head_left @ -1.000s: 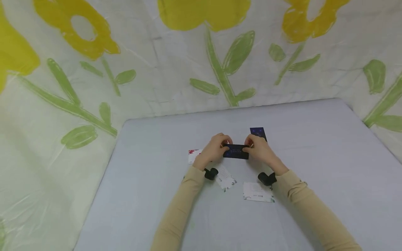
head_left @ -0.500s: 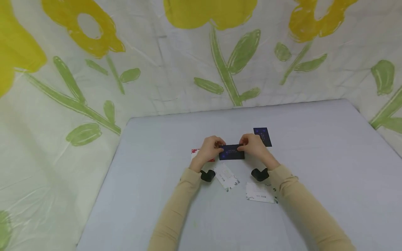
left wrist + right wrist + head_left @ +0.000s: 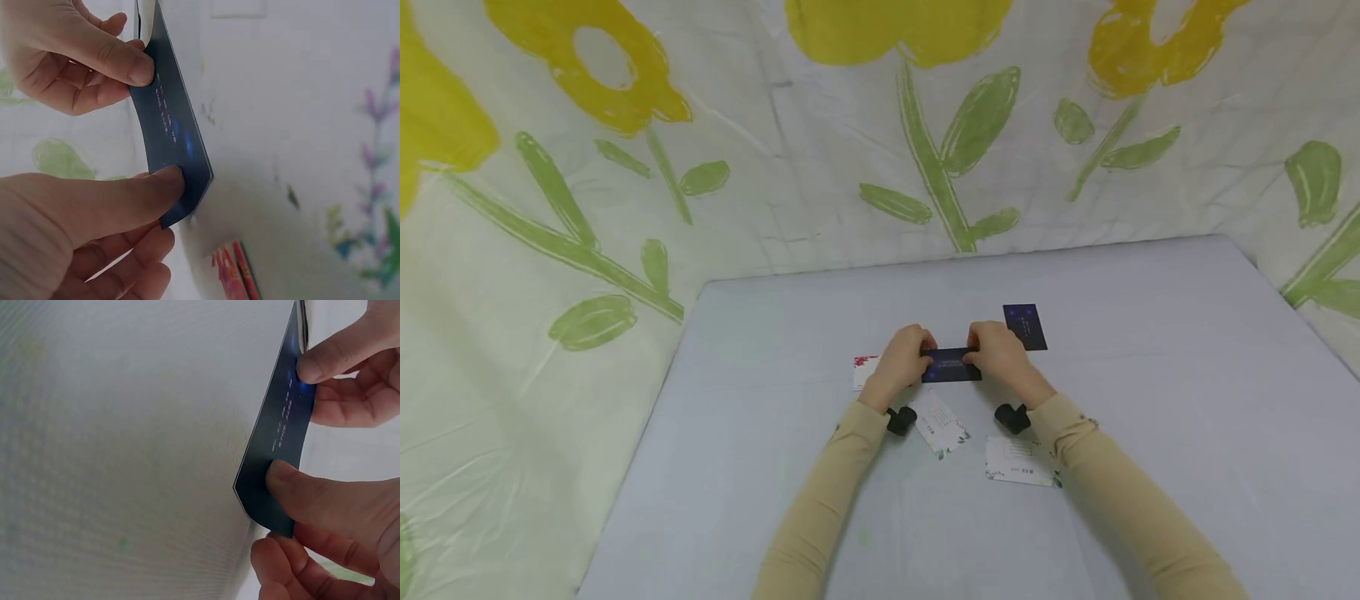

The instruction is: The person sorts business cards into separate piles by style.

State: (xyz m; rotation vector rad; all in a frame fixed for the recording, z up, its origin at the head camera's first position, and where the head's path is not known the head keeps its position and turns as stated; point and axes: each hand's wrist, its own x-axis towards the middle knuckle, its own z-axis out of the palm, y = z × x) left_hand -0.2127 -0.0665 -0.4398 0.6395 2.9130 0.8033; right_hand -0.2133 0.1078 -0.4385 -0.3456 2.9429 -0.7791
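Note:
A dark blue card [image 3: 951, 367] with small pale print is held level between both hands above the table. My left hand [image 3: 904, 360] pinches its left end, thumb on the printed face and fingers behind. At the other end my right hand [image 3: 1002, 354] pinches it the same way. Both wrist views show the thumbs pressing on the face of the blue card [image 3: 165, 119], which looks slightly bowed in the left wrist view. Just beyond the right hand lies a second dark blue card [image 3: 1028, 325]. Beside the left hand a white card with red print [image 3: 862, 371] is partly covered.
A white card with leaf corners [image 3: 940, 427] lies tilted below the hands. Another white card [image 3: 1018, 462] rests nearer the right forearm. The pale table [image 3: 760, 467] meets a flower-painted cloth [image 3: 820, 208] along its back edge.
Both hands have shifted slightly left with the blue card, and it sits more level than a second ago. More of the second blue card shows behind the right hand.

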